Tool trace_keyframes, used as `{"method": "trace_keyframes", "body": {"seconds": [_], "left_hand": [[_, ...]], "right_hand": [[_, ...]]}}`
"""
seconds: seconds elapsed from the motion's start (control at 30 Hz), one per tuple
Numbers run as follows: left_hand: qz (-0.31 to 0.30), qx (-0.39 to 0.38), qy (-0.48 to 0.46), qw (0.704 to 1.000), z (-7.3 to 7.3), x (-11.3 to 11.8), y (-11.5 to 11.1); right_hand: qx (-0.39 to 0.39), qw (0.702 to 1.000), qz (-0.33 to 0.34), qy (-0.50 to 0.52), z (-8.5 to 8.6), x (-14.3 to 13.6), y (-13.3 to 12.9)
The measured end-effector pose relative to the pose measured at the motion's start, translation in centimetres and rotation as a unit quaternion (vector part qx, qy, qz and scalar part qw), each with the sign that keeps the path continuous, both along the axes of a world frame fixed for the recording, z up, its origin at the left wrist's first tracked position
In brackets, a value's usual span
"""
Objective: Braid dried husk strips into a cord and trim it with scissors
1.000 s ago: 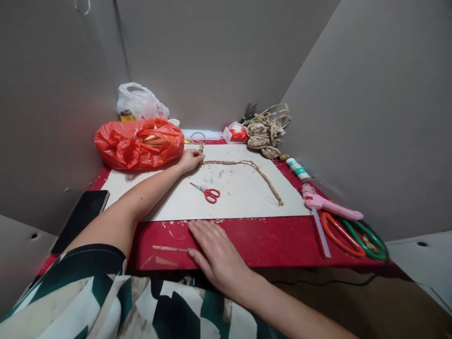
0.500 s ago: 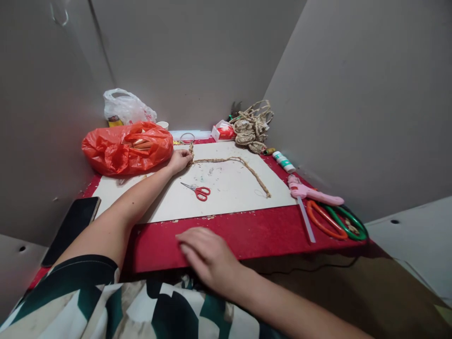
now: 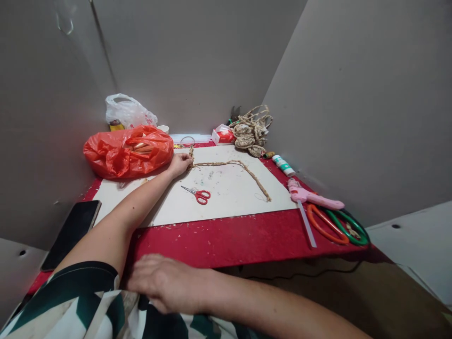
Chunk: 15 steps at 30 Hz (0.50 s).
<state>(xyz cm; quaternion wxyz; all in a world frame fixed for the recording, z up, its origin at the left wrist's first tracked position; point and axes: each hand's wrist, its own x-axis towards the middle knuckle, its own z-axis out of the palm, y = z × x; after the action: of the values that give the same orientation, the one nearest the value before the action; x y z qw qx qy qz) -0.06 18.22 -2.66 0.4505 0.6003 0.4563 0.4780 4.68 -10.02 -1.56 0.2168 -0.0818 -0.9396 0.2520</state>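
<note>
Far out on the white board (image 3: pixel 169 207), my left hand (image 3: pixel 181 163) pinches the near end of a braided straw rope (image 3: pixel 221 163). The rope runs right from these fingers, then bends down toward the board's right side. Just beyond the hand, a short upright braided piece meets a thin ring (image 3: pixel 187 141); how they join is too small to tell. Low at the table's front edge, my right hand (image 3: pixel 165 282) lies over the patterned clothing, fingers stretched out to the left and slightly blurred, with nothing visible in them. Between the hands lie small red-handled scissors (image 3: pixel 201 195).
A red plastic bag (image 3: pixel 123 153) stands beside my left wrist, a white bag (image 3: pixel 129 113) behind it. Coiled straw braid (image 3: pixel 249 134) sits at the back right. A pink glue gun (image 3: pixel 314 195) and large orange-and-green-handled tools (image 3: pixel 328 226) line the right edge. A phone (image 3: pixel 72 233) lies left.
My right hand has moved left and down toward the clothing and my left forearm. The left hand still holds the rope in the same place. The view has tilted up slightly.
</note>
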Motion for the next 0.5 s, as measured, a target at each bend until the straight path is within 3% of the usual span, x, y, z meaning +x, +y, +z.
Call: {"method": "trace_keyframes", "body": {"seconds": [0.03, 0.07, 0.13, 0.2, 0.23, 0.3, 0.4, 0.43, 0.5], "left_hand": [[0.001, -0.002, -0.001, 1.000, 0.0, 0.0, 0.0], [0.003, -0.003, -0.002, 1.000, 0.0, 0.0, 0.0], [0.005, -0.007, -0.004, 1.000, 0.0, 0.0, 0.0], [0.006, -0.010, -0.006, 1.000, 0.1, 0.0, -0.1], [0.005, -0.011, -0.007, 1.000, 0.2, 0.0, -0.1], [0.004, -0.011, -0.010, 1.000, 0.3, -0.1, -0.3], [0.002, -0.011, -0.016, 1.000, 0.5, -0.3, -0.5], [0.001, -0.012, -0.019, 1.000, 0.6, -0.4, -0.5], [-0.002, -0.013, -0.023, 1.000, 0.7, -0.5, -0.7]], "right_hand": [[-0.021, 0.999, 0.036, 0.010, 0.1, -0.2, -0.1], [-0.039, 0.999, 0.029, 0.022, 0.2, 0.1, -0.1], [-0.054, 0.994, -0.078, 0.058, 0.1, 1.4, 0.3], [-0.043, 0.969, -0.232, 0.078, 0.1, 3.1, 0.8], [-0.034, 0.958, -0.277, 0.070, 0.2, 3.8, 1.0], [-0.033, 0.966, -0.252, 0.036, 0.7, 4.6, 1.1], [-0.060, 0.992, -0.114, -0.005, 1.9, 5.0, 1.2], [-0.064, 0.992, -0.109, -0.002, 2.3, 5.2, 1.5], [-0.067, 0.981, -0.177, 0.030, 2.9, 5.9, 3.1]]}}
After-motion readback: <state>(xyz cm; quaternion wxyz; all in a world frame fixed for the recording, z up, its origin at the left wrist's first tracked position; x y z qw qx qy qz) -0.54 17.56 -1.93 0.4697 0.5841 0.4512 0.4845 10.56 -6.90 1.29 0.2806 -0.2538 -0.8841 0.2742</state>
